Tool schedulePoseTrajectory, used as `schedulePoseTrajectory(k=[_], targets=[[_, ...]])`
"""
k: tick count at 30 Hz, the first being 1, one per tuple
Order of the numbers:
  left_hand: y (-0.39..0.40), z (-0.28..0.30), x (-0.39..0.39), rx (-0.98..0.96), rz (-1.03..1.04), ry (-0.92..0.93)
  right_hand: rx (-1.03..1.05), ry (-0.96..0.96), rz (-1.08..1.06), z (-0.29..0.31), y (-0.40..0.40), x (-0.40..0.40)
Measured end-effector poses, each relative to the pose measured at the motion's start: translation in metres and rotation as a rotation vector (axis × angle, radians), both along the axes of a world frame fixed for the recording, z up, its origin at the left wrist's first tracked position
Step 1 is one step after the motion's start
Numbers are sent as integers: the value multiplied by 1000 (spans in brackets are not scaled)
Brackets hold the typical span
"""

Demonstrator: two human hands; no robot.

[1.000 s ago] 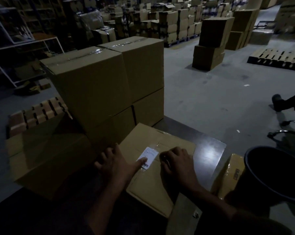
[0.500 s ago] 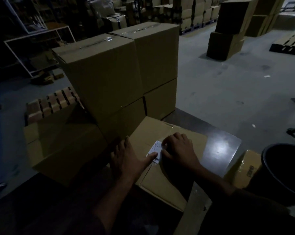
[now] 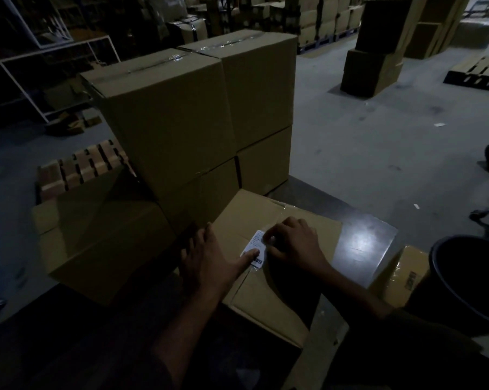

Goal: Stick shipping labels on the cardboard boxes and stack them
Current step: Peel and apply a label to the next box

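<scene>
A flat cardboard box (image 3: 291,299) lies on the dark table (image 3: 361,246) in front of me. A small white shipping label (image 3: 258,243) with a barcode sits on its taped top. My left hand (image 3: 209,260) lies spread on the box's left edge, its thumb pressing the label's lower part. My right hand (image 3: 294,243) has bent fingers whose tips press on the label's right edge. Behind the box stands a stack of big sealed cardboard boxes (image 3: 181,114), two wide and two high.
A low box (image 3: 97,249) sits left of the table, a slatted pallet (image 3: 80,167) behind it. A black bin (image 3: 468,280) and a taped small box (image 3: 401,277) are at the right. More box stacks (image 3: 378,46) stand across the concrete floor.
My view tilted down and closer. My right hand slid up along the label's right edge, and my left thumb moved onto the label's lower part.
</scene>
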State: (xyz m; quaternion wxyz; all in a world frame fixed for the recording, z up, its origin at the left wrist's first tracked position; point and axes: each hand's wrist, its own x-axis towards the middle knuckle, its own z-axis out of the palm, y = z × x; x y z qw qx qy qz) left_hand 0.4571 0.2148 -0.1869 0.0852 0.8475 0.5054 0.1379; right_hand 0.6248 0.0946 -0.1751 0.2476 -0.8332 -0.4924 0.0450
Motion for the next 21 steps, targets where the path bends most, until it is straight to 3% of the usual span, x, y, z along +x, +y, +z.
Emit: schedulePoseTrajectory(k=[21], targets=[[-3, 5, -2, -38, -15, 1, -15, 11, -4, 1, 6, 5]])
